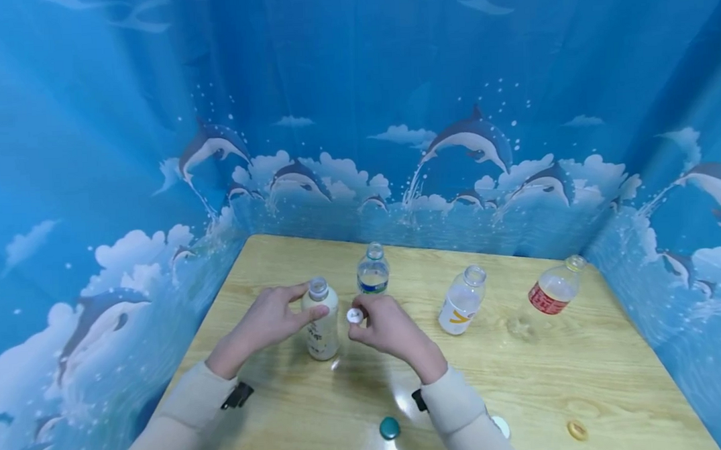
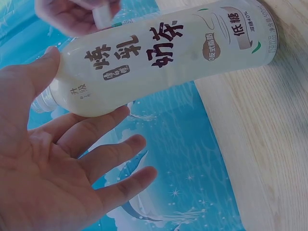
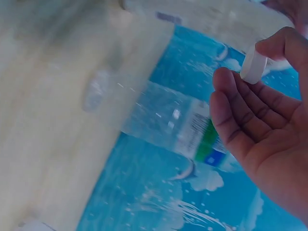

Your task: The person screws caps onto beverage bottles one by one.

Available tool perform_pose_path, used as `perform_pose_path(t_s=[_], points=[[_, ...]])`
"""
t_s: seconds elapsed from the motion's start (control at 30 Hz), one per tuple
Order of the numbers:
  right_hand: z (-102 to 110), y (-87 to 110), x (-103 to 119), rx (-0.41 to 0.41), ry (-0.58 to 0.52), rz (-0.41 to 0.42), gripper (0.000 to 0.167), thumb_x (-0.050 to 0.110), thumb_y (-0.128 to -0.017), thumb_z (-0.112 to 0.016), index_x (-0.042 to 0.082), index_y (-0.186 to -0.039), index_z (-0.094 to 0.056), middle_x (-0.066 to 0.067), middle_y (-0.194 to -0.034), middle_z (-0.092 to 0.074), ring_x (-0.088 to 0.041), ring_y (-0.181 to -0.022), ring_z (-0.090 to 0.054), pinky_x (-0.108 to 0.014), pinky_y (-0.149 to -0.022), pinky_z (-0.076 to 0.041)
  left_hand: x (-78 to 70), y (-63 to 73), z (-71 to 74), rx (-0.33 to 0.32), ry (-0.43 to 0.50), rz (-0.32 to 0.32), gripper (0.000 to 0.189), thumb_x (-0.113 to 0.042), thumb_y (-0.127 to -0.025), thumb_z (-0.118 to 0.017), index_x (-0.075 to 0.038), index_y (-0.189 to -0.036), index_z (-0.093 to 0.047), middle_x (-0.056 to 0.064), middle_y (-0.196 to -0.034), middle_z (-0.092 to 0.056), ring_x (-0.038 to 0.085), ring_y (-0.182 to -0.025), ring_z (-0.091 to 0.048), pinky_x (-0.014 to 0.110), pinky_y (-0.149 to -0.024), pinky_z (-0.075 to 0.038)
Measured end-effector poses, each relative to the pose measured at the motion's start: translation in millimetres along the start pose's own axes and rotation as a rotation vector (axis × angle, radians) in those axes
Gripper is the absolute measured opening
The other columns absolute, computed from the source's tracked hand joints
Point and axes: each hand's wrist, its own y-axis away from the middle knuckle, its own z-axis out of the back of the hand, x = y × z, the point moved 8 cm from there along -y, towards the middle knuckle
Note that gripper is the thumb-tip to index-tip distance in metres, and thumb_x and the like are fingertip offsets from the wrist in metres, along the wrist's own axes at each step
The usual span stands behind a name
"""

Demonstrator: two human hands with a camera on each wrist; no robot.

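While our left hand [image 1: 274, 317] grips the smooth, round-shouldered bottle [image 1: 322, 334] upright on the wood-grained table [image 1: 284, 409], outer fingers [image 2: 127, 185] spread, our right hand [image 1: 391, 323] pinches a flat white cap [image 1: 355, 316] beside it; we read 奶茶 and 低糖, though the dark badge [image 2: 117, 73] seems too blurred

Right of the milk bottle [image 1: 322, 337], the blue-labelled bottle [image 1: 373, 274] has its base hidden by the right hand [image 1: 391, 323], and blurred in the right wrist view; farther right, a sleeve [image 1: 459, 402] partly covers a white disc [image 1: 501, 426].
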Motion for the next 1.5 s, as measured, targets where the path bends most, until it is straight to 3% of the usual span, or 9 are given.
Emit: perform_pose_path(t_s=[0.1, 0.17, 0.27, 0.33, 0.47, 0.7, 0.83, 1.07, 1.5], points=[[13.6, -4.9, 4.5, -0.012, -0.020, 0.005, 0.010, 0.013, -0.087, -0.072, 0.015, -0.094, -0.066, -0.003, -0.080, -0.065, -0.008, -0.067, -0.053, -0.024, -0.057, -0.047, 0.2, -0.6, -0.4, 0.005, 0.006, 0.007, 0.086, -0.068, -0.097, -0.064, -0.004, -0.154, -0.052, 0.018, -0.094, -0.074, 0.010, -0.059, -0.045, 0.036, -0.070, -0.051], [20.6, -7.9, 7.9, -0.013, -0.027, 0.011, 0.009, 0.013, -0.088, -0.072, 0.015, -0.095, -0.066, -0.002, -0.080, -0.064, -0.008, -0.066, -0.053, -0.024, -0.057, -0.046, -0.4, -0.6, -0.1, 0.003, 0.007, 0.002, 0.086, -0.067, -0.097, -0.064, -0.004, -0.153, -0.052, 0.019, -0.094, -0.074, 0.015, -0.062, -0.055, 0.041, -0.072, -0.056], [28.4, -11.6, 12.4, -0.012, -0.027, 0.014, 0.009, 0.014, -0.090, -0.072, 0.015, -0.096, -0.066, -0.002, -0.082, -0.063, -0.009, -0.067, -0.053, -0.024, -0.057, -0.046, -0.6, -0.3, 0.2, -0.006, 0.004, -0.005, 0.085, -0.067, -0.097, -0.064, -0.004, -0.153, -0.053, 0.023, -0.118, -0.076, 0.028, -0.093, -0.074, 0.053, -0.091, -0.060], [32.0, -13.6, 14.8, -0.012, -0.027, 0.014, 0.009, 0.014, -0.091, -0.072, 0.015, -0.098, -0.067, -0.002, -0.084, -0.063, -0.010, -0.068, -0.053, -0.024, -0.058, -0.046, -1.0, 0.1, 0.7, -0.014, 0.001, -0.015, 0.084, -0.066, -0.097, -0.064, -0.003, -0.152, -0.054, 0.023, -0.136, -0.070, 0.035, -0.120, -0.071, 0.058, -0.103, -0.056], [37.0, -16.9, 18.6, -0.010, -0.031, 0.009, 0.010, 0.015, -0.091, -0.071, 0.015, -0.101, -0.067, 0.001, -0.083, -0.061, -0.011, -0.069, -0.053, -0.024, -0.058, -0.046, -0.2, 0.0, 0.2, -0.009, 0.007, -0.015, 0.084, -0.066, -0.098, -0.063, -0.004, -0.152, -0.053, 0.022, -0.140, -0.068, 0.039, -0.127, -0.067, 0.060, -0.105, -0.054], [47.3, -23.6, 28.2, -0.046, -0.015, 0.051, 0.013, 0.013, -0.092, -0.070, 0.012, -0.104, -0.069, -0.004, -0.084, -0.063, -0.012, -0.070, -0.052, -0.025, -0.060, -0.045, -1.7, 0.1, 1.1, -0.005, 0.014, -0.009, 0.083, -0.066, -0.097, -0.064, -0.005, -0.153, -0.053, 0.021, -0.140, -0.068, 0.035, -0.120, -0.071, 0.057, -0.103, -0.056], [53.7, -27.7, 35.7, -0.070, -0.014, 0.083, 0.011, 0.013, -0.093, -0.068, 0.012, -0.104, -0.069, -0.001, -0.081, -0.062, -0.012, -0.068, -0.052, -0.025, -0.059, -0.044, -1.5, 0.6, 0.0, 0.000, 0.025, 0.001, 0.083, -0.066, -0.097, -0.065, -0.006, -0.154, -0.052, 0.021, -0.145, -0.064, 0.039, -0.130, -0.065, 0.058, -0.106, -0.054], [62.4, -34.6, 53.4, -0.100, -0.027, 0.161, 0.013, 0.012, -0.096, -0.067, 0.013, -0.108, -0.071, 0.002, -0.091, -0.069, -0.009, -0.077, -0.060, -0.025, -0.068, -0.054, -0.3, 1.5, -3.4, 0.013, 0.060, 0.001, 0.082, -0.067, -0.097, -0.064, -0.012, -0.156, -0.051, 0.017, -0.139, -0.069, 0.037, -0.128, -0.067, 0.057, -0.104, -0.056], [48.2, -45.7, 73.6, 0.002, -0.045, 0.234, 0.011, 0.016, -0.100, -0.069, 0.011, -0.109, -0.071, 0.000, -0.099, -0.072, -0.011, -0.083, -0.062, -0.023, -0.071, -0.054, -1.3, 2.9, -4.5, 0.023, 0.119, 0.008, 0.068, -0.057, -0.100, -0.067, -0.023, -0.157, -0.051, 0.011, -0.126, -0.077, 0.027, -0.105, -0.078, 0.042, -0.085, -0.065]])
